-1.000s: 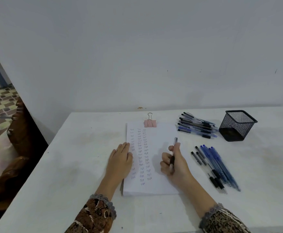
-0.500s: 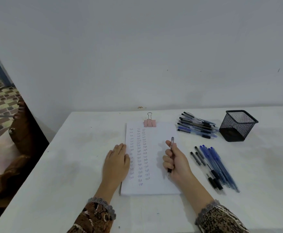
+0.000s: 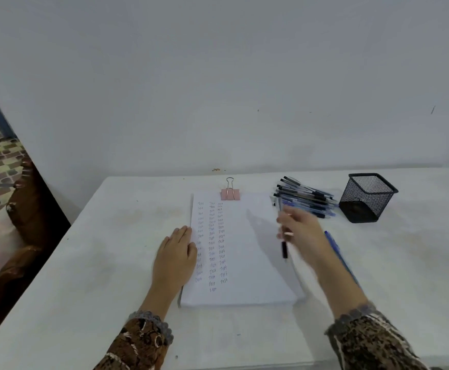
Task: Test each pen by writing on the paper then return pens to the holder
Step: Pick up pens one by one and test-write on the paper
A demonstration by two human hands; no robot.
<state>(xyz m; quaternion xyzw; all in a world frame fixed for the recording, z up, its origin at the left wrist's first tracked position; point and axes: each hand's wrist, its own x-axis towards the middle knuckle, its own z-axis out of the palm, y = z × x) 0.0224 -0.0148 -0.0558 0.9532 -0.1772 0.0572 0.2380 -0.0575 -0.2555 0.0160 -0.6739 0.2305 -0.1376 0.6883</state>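
Observation:
A white paper stack (image 3: 247,252) with columns of written "test" words lies on the table, clipped at the top by a pink binder clip (image 3: 230,193). My left hand (image 3: 176,256) rests flat on the paper's left edge. My right hand (image 3: 302,233), blurred by motion, grips a black-tipped pen (image 3: 284,248) above the paper's right edge, tip pointing down. A pile of pens (image 3: 304,197) lies at the back right. Beside it stands a black mesh holder (image 3: 368,197). A blue pen (image 3: 336,249) shows by my right forearm, which hides the others laid there.
The white table (image 3: 106,263) runs against a plain wall. Its left edge drops off beside a brown wooden chair (image 3: 18,236) and a patterned floor.
My right hand has lifted off the paper and swung right and away with the pen, towards the pen pile. My left hand has stayed on the paper's edge.

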